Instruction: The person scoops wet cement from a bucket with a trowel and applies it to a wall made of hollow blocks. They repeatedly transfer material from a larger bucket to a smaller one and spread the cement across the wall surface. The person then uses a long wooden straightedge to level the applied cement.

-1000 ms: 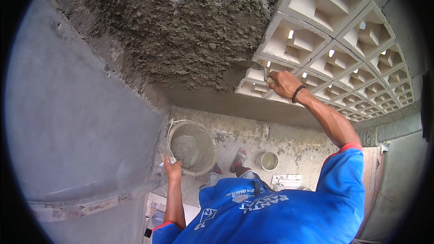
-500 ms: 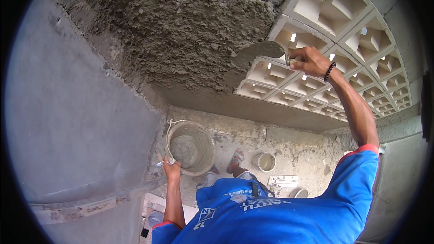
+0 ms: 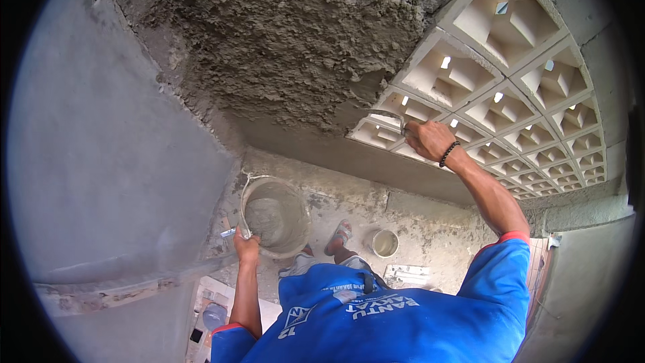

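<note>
My right hand (image 3: 430, 140) is closed round the handle of a trowel (image 3: 384, 113). The blade shows nearly edge-on beside rough wet mortar (image 3: 289, 40) on the wall, where it meets pale ventilation blocks (image 3: 497, 104). Whether the blade touches the wall I cannot tell. Low on the left, my left hand (image 3: 247, 247) grips the handle of a bucket (image 3: 295, 210) at its rim. Grey mortar (image 3: 264, 219) lies inside that bucket, which is tilted a little. A smoother wet patch (image 3: 366, 86) borders the blocks.
A smooth grey wall (image 3: 114, 148) rises on the left. Below, a small pail (image 3: 385, 243) and a pale flat board (image 3: 407, 274) rest on the stained floor beside my feet (image 3: 338, 236). A ledge (image 3: 349, 161) runs beneath the mortared wall.
My right hand has come down and left with the trowel, whose blade has turned from broadside to nearly edge-on. My left hand keeps its grip on the bucket handle.
</note>
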### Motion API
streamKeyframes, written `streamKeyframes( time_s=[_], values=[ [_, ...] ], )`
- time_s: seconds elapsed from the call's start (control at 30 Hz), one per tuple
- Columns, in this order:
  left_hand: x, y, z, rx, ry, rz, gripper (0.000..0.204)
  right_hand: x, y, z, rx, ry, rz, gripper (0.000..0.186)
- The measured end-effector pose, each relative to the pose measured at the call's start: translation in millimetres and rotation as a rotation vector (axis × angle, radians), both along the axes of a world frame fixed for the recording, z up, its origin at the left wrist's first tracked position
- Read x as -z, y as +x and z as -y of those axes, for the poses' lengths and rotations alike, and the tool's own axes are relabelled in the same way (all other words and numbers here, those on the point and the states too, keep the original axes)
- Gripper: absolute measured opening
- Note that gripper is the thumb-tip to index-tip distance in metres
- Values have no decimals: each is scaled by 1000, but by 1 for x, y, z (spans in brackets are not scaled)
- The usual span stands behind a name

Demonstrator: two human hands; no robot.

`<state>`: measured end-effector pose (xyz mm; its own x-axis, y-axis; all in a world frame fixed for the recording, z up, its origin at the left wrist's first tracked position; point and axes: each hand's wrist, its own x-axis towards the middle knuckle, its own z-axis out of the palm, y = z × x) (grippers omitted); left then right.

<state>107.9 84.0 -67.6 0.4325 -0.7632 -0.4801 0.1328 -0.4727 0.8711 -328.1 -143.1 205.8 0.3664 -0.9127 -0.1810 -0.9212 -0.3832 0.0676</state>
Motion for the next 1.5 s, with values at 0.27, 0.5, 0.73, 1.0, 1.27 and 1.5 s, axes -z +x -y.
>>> streamKeyframes(
  time_s=[0.27,0.5,0.73,1.0,1.27,1.5],
  values=[
    [-7,3,-7,-36,-14,-74,68,-76,1,20,145,-17,130,36],
    [-5,-6,-5,-42,-20,-104,69,-128,-27,10,202,42,189,36],
    [11,-6,-13,-40,21,-16,68,-133,-2,-34,246,19,130,34],
    [4,-15,-9,-21,56,-50,62,-13,19,14,1,-139,217,32],
    [-1,-26,-12,-27,25,-35,66,-105,-16,21,158,-78,419,38],
    [-6,-33,-12,-51,36,-23,63,-155,-26,10,303,29,413,38]
  ],
)
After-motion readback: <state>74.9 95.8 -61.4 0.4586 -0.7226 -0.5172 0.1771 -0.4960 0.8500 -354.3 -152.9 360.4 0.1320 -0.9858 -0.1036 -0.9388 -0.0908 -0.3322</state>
